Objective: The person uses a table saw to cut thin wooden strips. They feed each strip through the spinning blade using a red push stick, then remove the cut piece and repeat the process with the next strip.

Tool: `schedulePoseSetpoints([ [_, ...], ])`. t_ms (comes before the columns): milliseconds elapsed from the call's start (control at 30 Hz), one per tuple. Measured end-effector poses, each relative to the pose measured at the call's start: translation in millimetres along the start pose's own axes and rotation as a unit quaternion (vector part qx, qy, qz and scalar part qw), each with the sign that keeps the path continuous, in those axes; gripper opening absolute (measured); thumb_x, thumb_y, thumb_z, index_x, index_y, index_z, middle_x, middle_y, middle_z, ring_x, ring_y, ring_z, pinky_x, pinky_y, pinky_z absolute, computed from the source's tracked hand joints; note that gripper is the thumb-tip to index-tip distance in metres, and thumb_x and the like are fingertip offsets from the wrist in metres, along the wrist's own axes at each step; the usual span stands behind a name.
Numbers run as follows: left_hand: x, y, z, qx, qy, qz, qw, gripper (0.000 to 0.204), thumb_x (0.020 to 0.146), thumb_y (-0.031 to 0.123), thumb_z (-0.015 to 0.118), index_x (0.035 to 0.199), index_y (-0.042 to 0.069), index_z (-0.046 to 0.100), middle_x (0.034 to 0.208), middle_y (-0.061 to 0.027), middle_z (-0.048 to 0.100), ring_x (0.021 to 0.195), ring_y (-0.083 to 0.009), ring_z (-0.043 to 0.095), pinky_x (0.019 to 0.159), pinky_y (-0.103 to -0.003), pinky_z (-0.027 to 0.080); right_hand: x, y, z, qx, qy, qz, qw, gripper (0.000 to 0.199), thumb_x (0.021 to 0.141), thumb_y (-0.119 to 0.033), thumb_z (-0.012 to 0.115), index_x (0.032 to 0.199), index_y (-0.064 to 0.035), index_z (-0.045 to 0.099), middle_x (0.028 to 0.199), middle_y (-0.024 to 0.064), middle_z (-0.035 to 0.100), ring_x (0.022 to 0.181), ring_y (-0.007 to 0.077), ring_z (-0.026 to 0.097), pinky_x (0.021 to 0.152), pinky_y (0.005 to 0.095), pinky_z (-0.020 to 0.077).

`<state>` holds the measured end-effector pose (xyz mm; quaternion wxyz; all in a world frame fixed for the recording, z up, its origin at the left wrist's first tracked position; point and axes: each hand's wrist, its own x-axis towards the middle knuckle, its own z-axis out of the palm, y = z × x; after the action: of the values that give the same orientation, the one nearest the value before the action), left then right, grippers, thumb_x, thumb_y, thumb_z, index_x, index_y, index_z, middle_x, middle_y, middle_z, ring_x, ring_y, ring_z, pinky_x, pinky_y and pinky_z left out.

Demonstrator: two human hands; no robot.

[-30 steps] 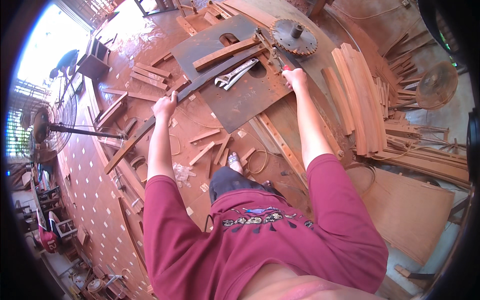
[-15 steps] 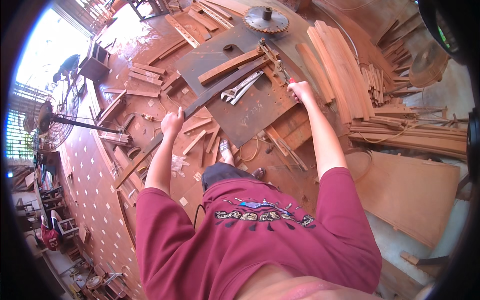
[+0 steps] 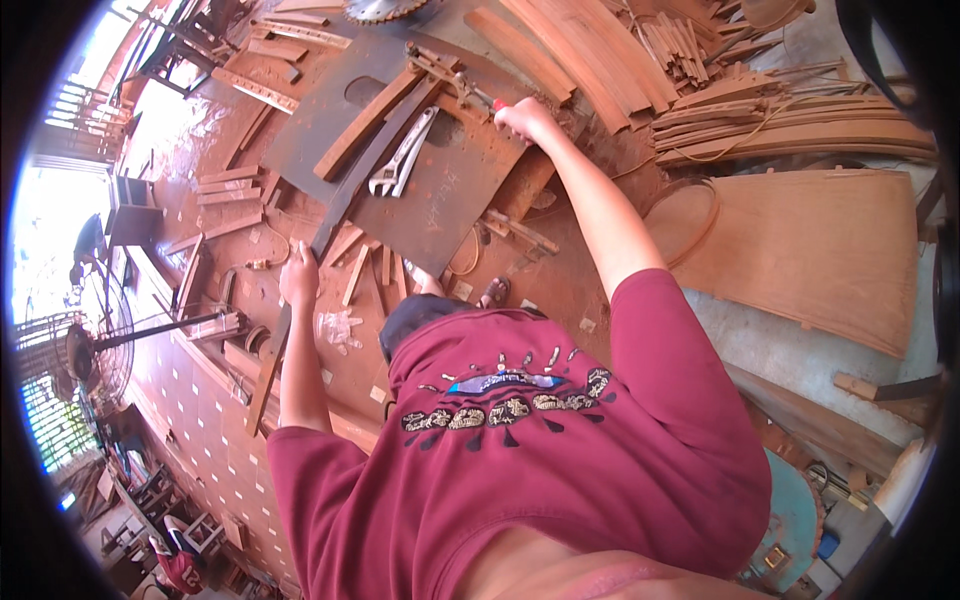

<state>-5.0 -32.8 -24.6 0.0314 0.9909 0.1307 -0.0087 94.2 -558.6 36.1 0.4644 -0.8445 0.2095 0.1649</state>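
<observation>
My left hand is closed around a long dark strip that slants up over a metal saw table and continues behind my forearm. My right hand, at the table's right edge, grips the red handle of a metal tool that looks like a clamp. The tool's metal body lies across the far ends of the strip and of a brown wooden bar alongside it. An adjustable wrench rests on the table, right of the strip, beside another shiny metal piece.
A round toothed saw blade lies beyond the table. Long boards and stacked strips are at the right, near a large brown panel. Offcuts litter the floor at left, where a fan stands.
The view has shifted, so the table and both hands appear further up and left. My left hand stays on the strip and my right on the red handle.
</observation>
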Motion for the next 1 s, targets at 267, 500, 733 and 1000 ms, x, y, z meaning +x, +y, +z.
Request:
schedulePoseSetpoints([
  [267, 9, 16, -20, -0.023, -0.046, -0.047, 0.998, 0.074, 0.102, 0.056, 0.034, 0.089, -0.003, 0.076, 0.094, -0.0299, 0.071, 0.092, -0.047, 0.069, 0.088, -0.056, 0.051, 3, -25, -5, -0.039, -0.053, 0.078, 0.995, 0.013, 0.068, -0.015, 0.066, 0.064, -0.0037, 0.06, 0.059, 0.0048, 0.055, 0.05, 0.0159, 0.053, 0.048, 0.0322, 0.0434],
  [500, 68, -25, -6, -0.058, -0.07, -0.034, 0.995, 0.078, 0.102, 0.059, 0.034, 0.089, -0.007, 0.073, 0.094, -0.033, 0.069, 0.095, -0.0494, 0.066, 0.091, -0.056, 0.049, 33, -58, 17, -0.014, -0.053, 0.044, 0.997, 0.017, 0.069, -0.017, 0.069, 0.066, -0.0017, 0.062, 0.059, 0.0066, 0.056, 0.048, 0.0167, 0.052, 0.046, 0.0325, 0.0431],
  [733, 132, -60, -7, -0.007, -0.013, 0.017, 1.0, 0.078, 0.102, 0.059, 0.035, 0.087, -0.007, 0.074, 0.091, -0.0324, 0.069, 0.092, -0.0491, 0.068, 0.087, -0.056, 0.052, 77, -106, 47, -0.067, -0.055, -0.005, 0.996, 0.027, 0.08, -0.023, 0.068, 0.074, 0.0042, 0.068, 0.068, 0.0127, 0.069, 0.054, 0.0205, 0.065, 0.054, 0.036, 0.0559],
  [1000, 224, -94, -17, -0.008, -0.038, -0.047, 0.998, 0.067, 0.102, 0.057, 0.035, 0.099, 0.002, 0.074, 0.101, -0.029, 0.07, 0.1, -0.0469, 0.066, 0.088, -0.055, 0.051, 141, -170, 93, -0.045, -0.056, -0.012, 0.997, 0.025, 0.078, -0.024, 0.068, 0.083, -0.0002, 0.07, 0.07, 0.0081, 0.07, 0.055, 0.0168, 0.066, 0.055, 0.0327, 0.056],
])
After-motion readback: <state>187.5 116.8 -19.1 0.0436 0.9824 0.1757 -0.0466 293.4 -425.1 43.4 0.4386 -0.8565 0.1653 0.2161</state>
